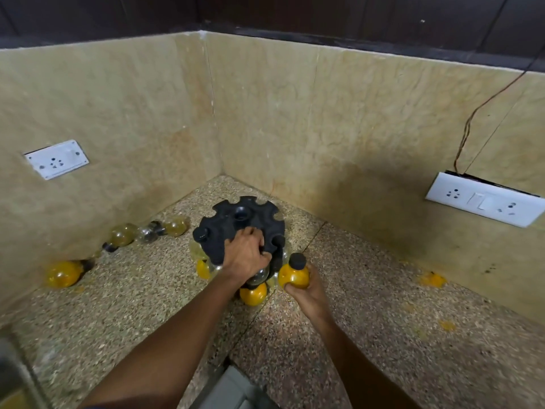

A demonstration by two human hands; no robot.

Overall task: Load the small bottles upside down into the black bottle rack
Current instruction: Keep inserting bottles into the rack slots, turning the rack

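The round black bottle rack (233,219) with notched slots stands in the counter corner. My left hand (246,255) grips its near rim, fingers curled over the edge. Beneath the rack hang small round bottles: an orange one (253,294) at the near side, another orange one (203,268) to the left, and a black cap (201,233) sticks up through a left slot. My right hand (306,287) holds a small orange bottle (294,276) upright, its black cap on top, just right of the rack.
Loose small bottles lie along the left wall: an orange one (63,273), a paler one (122,235), a clear one (149,231) and another (176,226). Wall sockets sit at left (56,159) and right (483,199). Orange stains (432,280) mark the speckled counter (368,320).
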